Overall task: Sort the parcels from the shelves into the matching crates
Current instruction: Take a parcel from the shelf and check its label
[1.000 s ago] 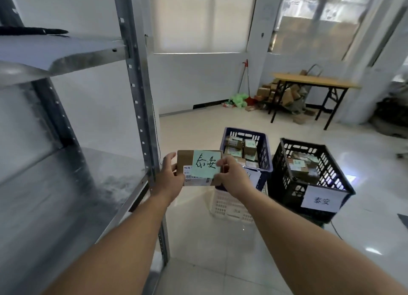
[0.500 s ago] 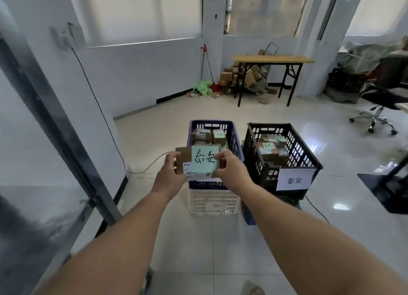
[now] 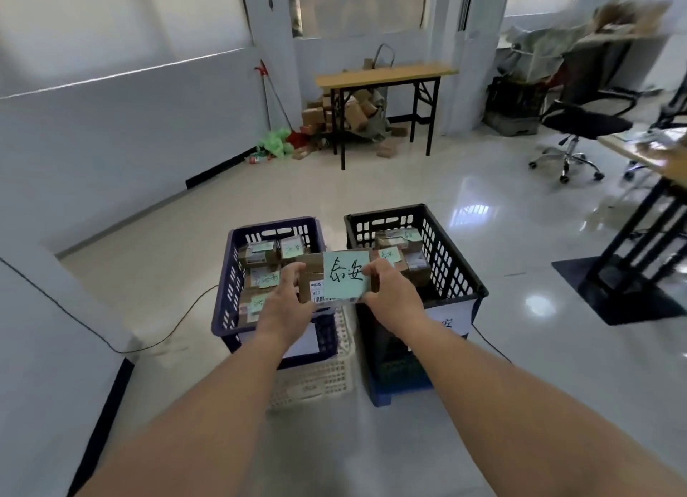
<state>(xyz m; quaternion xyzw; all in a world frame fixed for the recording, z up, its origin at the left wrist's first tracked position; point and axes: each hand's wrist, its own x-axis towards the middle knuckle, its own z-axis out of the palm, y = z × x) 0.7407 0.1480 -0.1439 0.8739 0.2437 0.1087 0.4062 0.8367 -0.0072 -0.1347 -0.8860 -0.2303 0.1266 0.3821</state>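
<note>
You hold one cardboard parcel (image 3: 311, 271) in both hands at chest height, above the gap between two crates standing on the tiled floor (image 3: 520, 348). Your left hand (image 3: 286, 305) grips the parcel's left end, its fingers (image 3: 296, 273) curled over the top edge. Your right hand (image 3: 390, 292) grips the right end, thumb and fingers pinched on the edge. A green note (image 3: 345, 275) with two handwritten characters covers most of the parcel's upper face, and a white barcode label shows along its lower left. The blue crate (image 3: 229, 284) sits below and to the left of the parcel, stacked on a white crate (image 3: 316, 381), and contains several small cartons (image 3: 258, 254) bearing green notes. The black crate (image 3: 448, 258) stands just beside it on the right, raised on a blue base (image 3: 394, 392), and also contains noted cartons (image 3: 416, 268). A white sign (image 3: 451, 320) hangs on its front, partly hidden by your right forearm. The parcel touches neither crate.
</note>
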